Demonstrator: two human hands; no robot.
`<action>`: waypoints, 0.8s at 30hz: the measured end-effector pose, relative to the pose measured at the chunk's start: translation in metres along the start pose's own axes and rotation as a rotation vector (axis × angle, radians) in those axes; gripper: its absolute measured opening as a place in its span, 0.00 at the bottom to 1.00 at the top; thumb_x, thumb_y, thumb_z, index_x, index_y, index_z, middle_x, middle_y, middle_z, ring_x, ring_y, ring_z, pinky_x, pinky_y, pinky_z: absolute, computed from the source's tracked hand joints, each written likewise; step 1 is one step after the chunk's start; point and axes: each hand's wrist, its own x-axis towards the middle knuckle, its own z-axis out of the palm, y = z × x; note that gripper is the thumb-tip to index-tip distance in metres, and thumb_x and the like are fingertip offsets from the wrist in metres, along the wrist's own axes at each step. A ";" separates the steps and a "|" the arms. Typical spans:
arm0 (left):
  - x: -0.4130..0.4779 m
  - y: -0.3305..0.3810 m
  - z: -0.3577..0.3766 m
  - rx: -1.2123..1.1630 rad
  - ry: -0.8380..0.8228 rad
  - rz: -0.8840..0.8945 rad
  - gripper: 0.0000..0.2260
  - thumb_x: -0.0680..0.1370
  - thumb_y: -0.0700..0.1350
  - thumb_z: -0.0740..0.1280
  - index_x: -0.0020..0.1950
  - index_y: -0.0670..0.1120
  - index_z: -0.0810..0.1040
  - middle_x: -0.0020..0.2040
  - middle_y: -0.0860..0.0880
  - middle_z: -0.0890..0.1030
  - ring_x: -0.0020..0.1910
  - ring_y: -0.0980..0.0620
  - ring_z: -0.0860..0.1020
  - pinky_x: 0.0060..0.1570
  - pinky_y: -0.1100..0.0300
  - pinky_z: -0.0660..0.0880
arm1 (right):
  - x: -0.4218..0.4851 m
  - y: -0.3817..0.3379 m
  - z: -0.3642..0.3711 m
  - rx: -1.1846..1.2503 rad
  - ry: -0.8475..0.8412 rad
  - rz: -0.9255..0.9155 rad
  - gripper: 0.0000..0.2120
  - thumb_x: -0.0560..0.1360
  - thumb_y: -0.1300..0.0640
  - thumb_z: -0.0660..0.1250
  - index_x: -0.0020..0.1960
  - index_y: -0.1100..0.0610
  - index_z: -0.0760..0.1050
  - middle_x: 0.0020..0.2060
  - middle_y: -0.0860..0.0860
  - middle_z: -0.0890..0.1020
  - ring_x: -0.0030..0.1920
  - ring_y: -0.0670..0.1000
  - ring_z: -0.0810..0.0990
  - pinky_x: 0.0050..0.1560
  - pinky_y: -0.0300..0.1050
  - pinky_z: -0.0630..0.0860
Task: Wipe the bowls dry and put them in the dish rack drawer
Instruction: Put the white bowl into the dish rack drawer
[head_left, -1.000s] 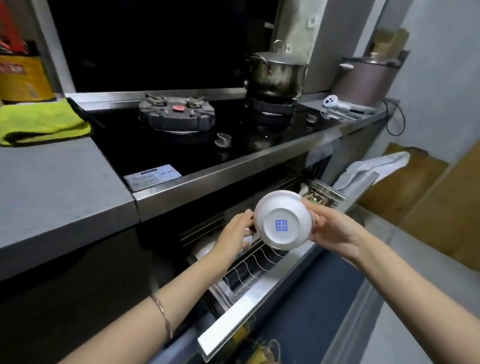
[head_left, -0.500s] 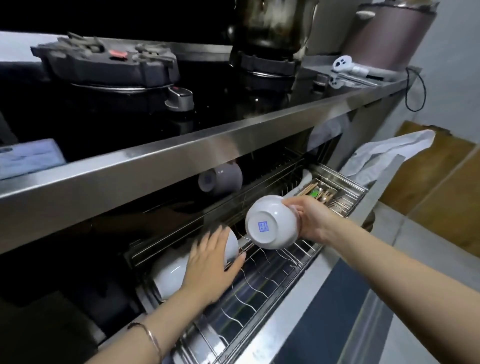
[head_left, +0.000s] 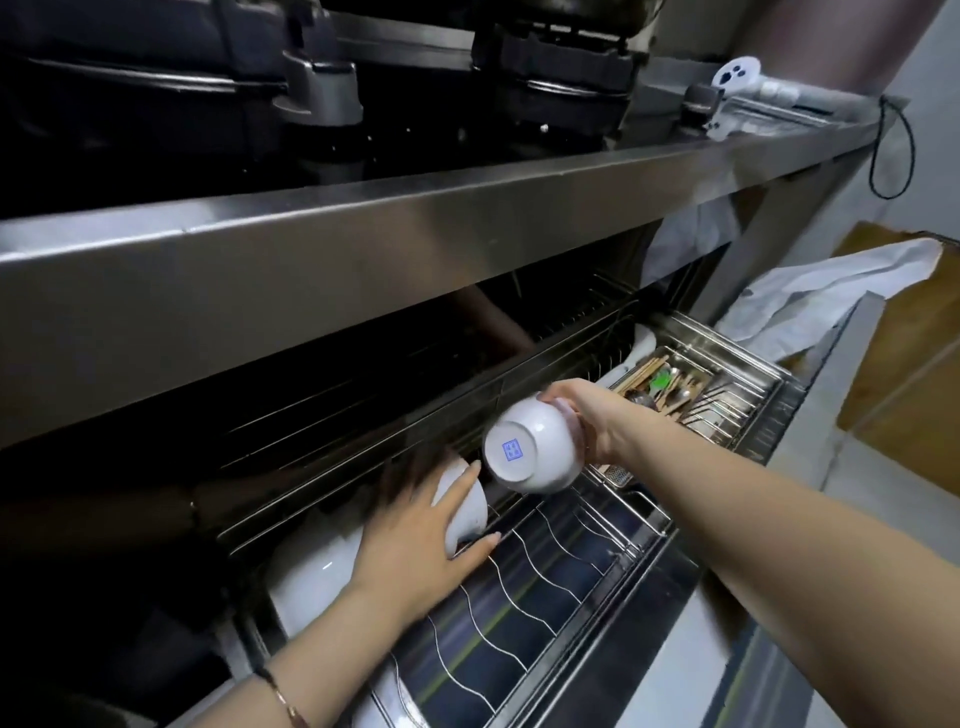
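The right hand (head_left: 597, 415) grips a white bowl (head_left: 540, 457) by its rim, fingers curled over the edge. It holds the bowl tilted above the dish rack drawer (head_left: 550, 577), round foot (stamped with a small blue square mark) turned toward the camera. Just below and to the left, the left hand (head_left: 415, 540) lies with spread, fairly straight fingers over a second bowl (head_left: 467, 512), which stands on edge in the rack. The two bowls are close but apart. Behind that hand a larger white dish (head_left: 311, 571) leans in the same row. The rack's floor is thin wavy wire over a shiny steel tray. At the drawer's far end a wire cutlery basket (head_left: 753, 371) holds chopsticks and spoons. A crumpled white cloth (head_left: 810, 301) is draped over the drawer's right corner. Overhead runs the brushed steel counter edge (head_left: 415, 244), with dark stove burners (head_left: 561, 78) sitting on top.
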 end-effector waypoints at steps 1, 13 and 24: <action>0.001 0.000 0.001 0.010 0.005 -0.002 0.31 0.72 0.71 0.52 0.68 0.56 0.73 0.61 0.48 0.80 0.56 0.43 0.79 0.59 0.51 0.62 | 0.005 0.002 0.001 0.008 0.007 -0.004 0.06 0.76 0.56 0.61 0.48 0.59 0.69 0.40 0.56 0.75 0.39 0.55 0.75 0.39 0.47 0.72; -0.015 -0.001 -0.003 0.029 0.118 0.004 0.31 0.73 0.69 0.52 0.67 0.53 0.74 0.62 0.48 0.78 0.48 0.48 0.81 0.42 0.57 0.77 | 0.042 0.028 0.035 0.004 -0.061 -0.056 0.04 0.76 0.60 0.62 0.49 0.61 0.72 0.43 0.59 0.76 0.40 0.57 0.77 0.41 0.46 0.75; -0.016 0.000 0.001 0.033 0.121 -0.015 0.31 0.73 0.69 0.52 0.68 0.54 0.72 0.66 0.49 0.76 0.54 0.46 0.80 0.50 0.53 0.77 | 0.049 0.043 0.047 0.016 -0.047 -0.135 0.07 0.77 0.58 0.66 0.44 0.62 0.76 0.41 0.58 0.81 0.43 0.57 0.79 0.51 0.54 0.77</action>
